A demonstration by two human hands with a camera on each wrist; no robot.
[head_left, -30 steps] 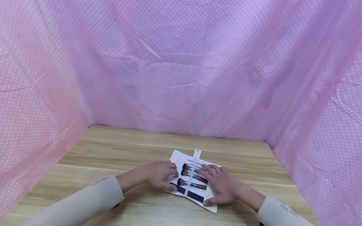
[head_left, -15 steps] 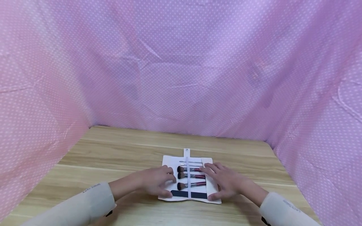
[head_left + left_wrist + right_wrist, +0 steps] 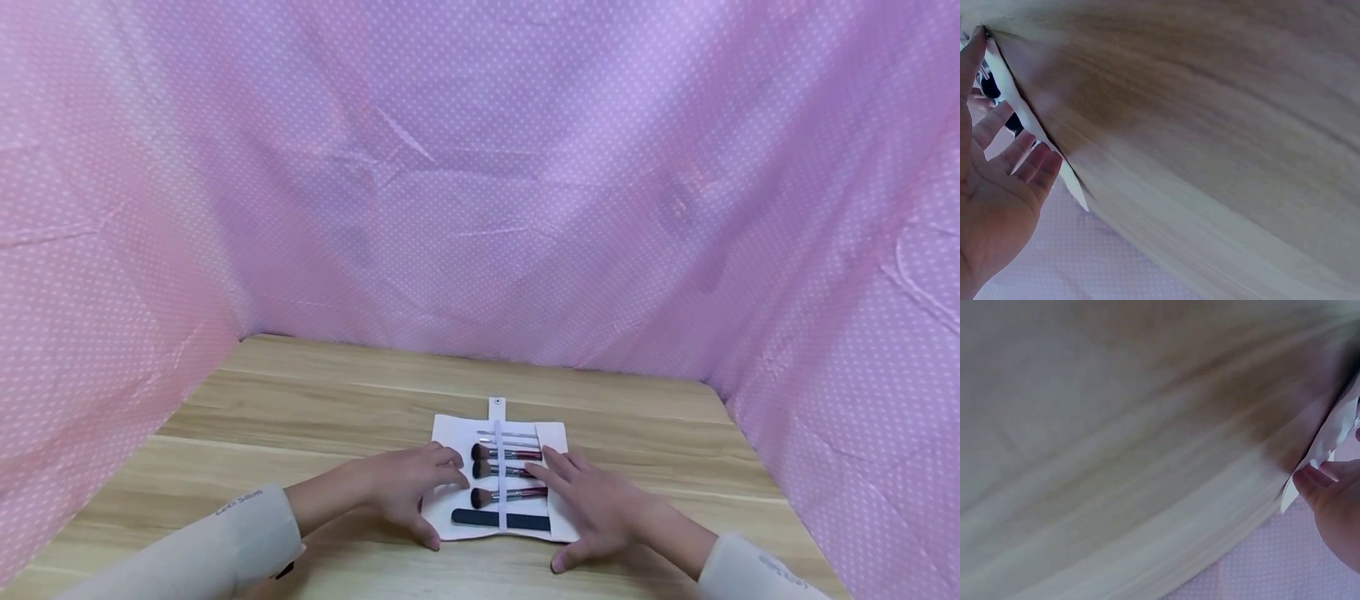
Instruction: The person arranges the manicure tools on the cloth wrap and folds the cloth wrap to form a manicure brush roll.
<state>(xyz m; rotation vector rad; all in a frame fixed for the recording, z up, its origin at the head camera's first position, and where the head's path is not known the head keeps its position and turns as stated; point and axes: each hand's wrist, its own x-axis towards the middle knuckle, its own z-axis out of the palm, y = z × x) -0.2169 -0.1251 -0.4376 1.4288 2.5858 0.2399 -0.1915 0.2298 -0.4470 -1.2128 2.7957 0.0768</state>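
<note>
A white makeup brush roll (image 3: pixel 450 429) lies unfolded on the table in the head view, its snap strap (image 3: pixel 497 407) pointing away. Under its elastic band (image 3: pixel 502 483) lie three dark-bristled makeup brushes (image 3: pixel 510 495), thin light-coloured tools (image 3: pixel 517 435) and a flat black strip (image 3: pixel 527 522). My left hand (image 3: pixel 408 487) is at the roll's left edge, fingers bent loosely over it and thumb by the near corner. Across from it, my right hand (image 3: pixel 600 504) rests over the right flap, fingertips by the brush handles. In the left wrist view, the left fingers (image 3: pixel 1044 165) reach the roll's edge.
The wood-grain table (image 3: pixel 315 400) stretches around the roll on all sides. Pink polka-dot cloth (image 3: pixel 480 208) hangs behind it and along both sides.
The brush roll has turned from a slant to lie square and shifted slightly left. Both thumbs have since slid toward the near edge, and the right hand has moved slightly nearer.
</note>
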